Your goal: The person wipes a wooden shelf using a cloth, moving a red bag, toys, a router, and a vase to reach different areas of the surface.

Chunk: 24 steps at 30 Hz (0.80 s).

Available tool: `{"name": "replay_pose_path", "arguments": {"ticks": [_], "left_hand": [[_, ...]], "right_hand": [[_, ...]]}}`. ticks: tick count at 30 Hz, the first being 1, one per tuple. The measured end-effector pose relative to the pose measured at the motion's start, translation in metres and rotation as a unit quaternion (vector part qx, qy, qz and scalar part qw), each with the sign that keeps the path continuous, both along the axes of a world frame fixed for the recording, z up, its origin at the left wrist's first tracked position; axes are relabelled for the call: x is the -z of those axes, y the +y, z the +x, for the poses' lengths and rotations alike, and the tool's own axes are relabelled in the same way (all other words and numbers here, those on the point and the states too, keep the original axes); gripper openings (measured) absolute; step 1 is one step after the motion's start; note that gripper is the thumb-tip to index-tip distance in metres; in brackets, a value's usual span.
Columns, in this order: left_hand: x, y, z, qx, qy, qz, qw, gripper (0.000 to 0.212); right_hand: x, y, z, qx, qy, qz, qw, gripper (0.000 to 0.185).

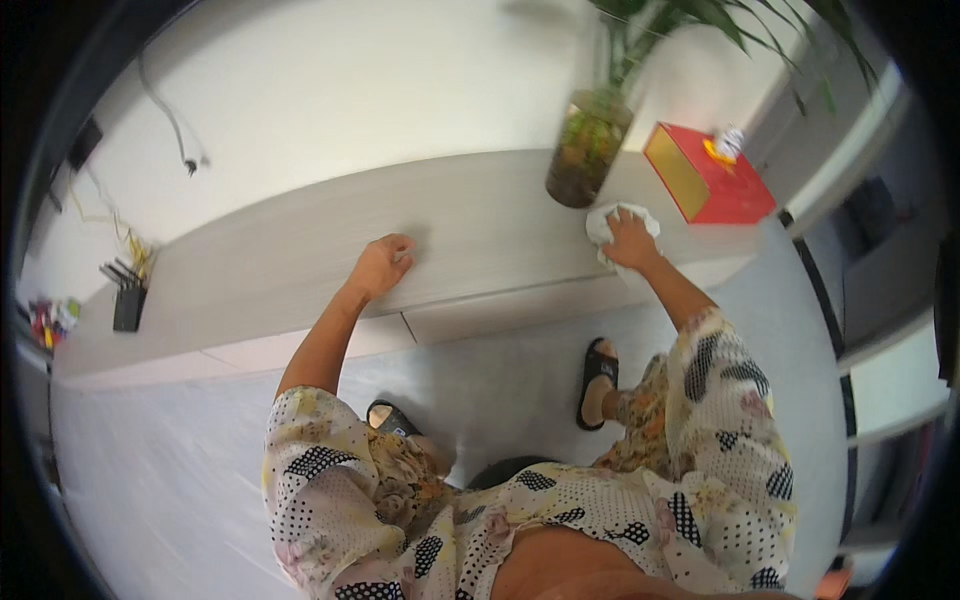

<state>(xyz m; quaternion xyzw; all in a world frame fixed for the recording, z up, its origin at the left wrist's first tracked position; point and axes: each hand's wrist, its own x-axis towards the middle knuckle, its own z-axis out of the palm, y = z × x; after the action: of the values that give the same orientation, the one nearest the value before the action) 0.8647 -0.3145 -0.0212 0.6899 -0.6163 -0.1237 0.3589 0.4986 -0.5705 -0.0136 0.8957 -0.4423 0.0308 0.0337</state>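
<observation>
My right hand point(631, 241) presses a crumpled white cloth point(600, 223) onto the top of a long, low wood-grain cabinet point(480, 217). The cloth sticks out around the fingers, near the front edge. Over the left-middle part of the cabinet top is my left hand point(382, 264), its fingers loosely curled, with a gap to the thumb and nothing seen in it. A glass vase point(589, 150) with a leafy green plant stands just behind the cloth. To the right of the vase is a red box point(720, 176) with a gold side.
A small white-and-yellow figurine point(726, 144) sits on the red box. Toward the cabinet's left end stands a black router point(130, 306) with antennas, near yellow cables point(137, 255). A grey cable point(169, 116) hangs on the wall. Drawer fronts point(525, 307) face my slippered feet point(598, 382).
</observation>
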Motion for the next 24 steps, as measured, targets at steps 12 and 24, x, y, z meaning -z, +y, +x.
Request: {"name": "replay_pose_path", "arguments": {"ticks": [12,24], "left_hand": [[0.013,0.031,0.066,-0.300,-0.010,-0.127,0.945,0.024],[0.031,0.064,0.042,-0.379,-0.229,0.016,0.897,0.024]], "right_hand": [[-0.015,0.187,0.261,-0.473,-0.108,0.043,0.873,0.056],[0.016,0.063,0.306,-0.309,-0.159,0.028,0.937,0.047]]}}
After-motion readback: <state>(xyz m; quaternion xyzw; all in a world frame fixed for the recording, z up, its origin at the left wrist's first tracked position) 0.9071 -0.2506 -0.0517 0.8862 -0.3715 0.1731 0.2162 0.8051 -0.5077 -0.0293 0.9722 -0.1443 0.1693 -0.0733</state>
